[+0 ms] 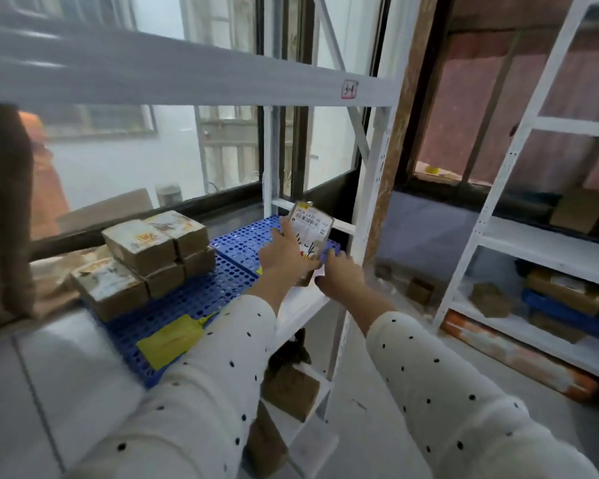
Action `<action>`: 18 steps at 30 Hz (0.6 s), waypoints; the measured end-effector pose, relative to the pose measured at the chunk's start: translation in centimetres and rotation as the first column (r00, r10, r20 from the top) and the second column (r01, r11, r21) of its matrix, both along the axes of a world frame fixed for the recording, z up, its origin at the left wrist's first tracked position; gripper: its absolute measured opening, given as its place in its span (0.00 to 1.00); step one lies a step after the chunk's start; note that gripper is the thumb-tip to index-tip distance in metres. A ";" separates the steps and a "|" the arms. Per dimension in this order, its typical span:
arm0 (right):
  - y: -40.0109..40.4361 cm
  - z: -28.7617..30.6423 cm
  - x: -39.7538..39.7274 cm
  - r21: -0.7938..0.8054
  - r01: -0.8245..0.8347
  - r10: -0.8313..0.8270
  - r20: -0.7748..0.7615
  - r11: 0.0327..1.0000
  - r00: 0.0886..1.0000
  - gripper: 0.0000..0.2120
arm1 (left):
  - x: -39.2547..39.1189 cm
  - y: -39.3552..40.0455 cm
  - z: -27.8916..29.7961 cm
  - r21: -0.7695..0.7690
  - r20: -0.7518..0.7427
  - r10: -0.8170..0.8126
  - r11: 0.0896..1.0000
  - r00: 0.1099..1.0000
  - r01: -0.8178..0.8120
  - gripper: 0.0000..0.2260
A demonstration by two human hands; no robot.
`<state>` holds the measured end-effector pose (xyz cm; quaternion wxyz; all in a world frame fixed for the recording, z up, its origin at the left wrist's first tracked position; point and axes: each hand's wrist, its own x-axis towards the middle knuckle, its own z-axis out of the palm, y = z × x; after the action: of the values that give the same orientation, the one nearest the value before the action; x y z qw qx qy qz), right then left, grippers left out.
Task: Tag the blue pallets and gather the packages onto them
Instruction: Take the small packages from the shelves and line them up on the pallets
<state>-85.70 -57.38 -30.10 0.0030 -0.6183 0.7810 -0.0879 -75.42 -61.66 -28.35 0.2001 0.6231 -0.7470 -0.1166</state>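
Both hands reach forward over a white shelf [301,305] that carries two blue pallets lying side by side. The left hand [284,252] holds a small brown package [310,233] upright, fingers wrapped around its left edge, so that the white label with a barcode faces the camera; the package is above the far pallet [242,240], close to the shelf's right post. The right hand [339,271] is just beside the package's lower right corner, its fingers curled at the pallet's near right corner; whether it grips the package or the pallet edge cannot be told. On the near pallet [191,299] stands a stack of brown packages [146,261], two layers high, with worn printed labels on top, set toward the pallet's left and back. A yellow tag [170,340] lies on the near pallet's front edge, partly under the left sleeve [194,392], which is white with dark dots, as is the right sleeve [446,392]. Below the shelf, another brown box [291,392] sits on a lower level. To the right stands a second white rack [533,243] holding more boxes and blue wrapped goods on its lower levels.
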 end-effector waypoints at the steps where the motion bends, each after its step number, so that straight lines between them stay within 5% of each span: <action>1: -1.4 0.2 0.4 -0.009 -0.048 0.048 0.005 0.999 0.999 0.26 | 0.4 -1.1 0.3 -0.021 -0.007 0.028 0.999 1.000 -0.028 0.53; 9: -11.1 1.9 3.1 -0.010 -0.322 0.322 -0.001 0.947 0.947 0.25 | 5.4 -7.0 2.4 -0.080 0.044 0.332 0.941 0.942 -0.328 0.54; 18: -16.6 3.1 9.6 -0.033 -0.577 0.576 -0.030 0.816 0.817 0.24 | 12.5 -7.9 3.2 -0.086 -0.060 0.575 0.812 0.816 -0.578 0.51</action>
<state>-76.07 -74.00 -27.02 0.0098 -0.8264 0.5553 -0.0928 -62.96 -69.52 -25.11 0.2685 0.8074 -0.5249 -0.0225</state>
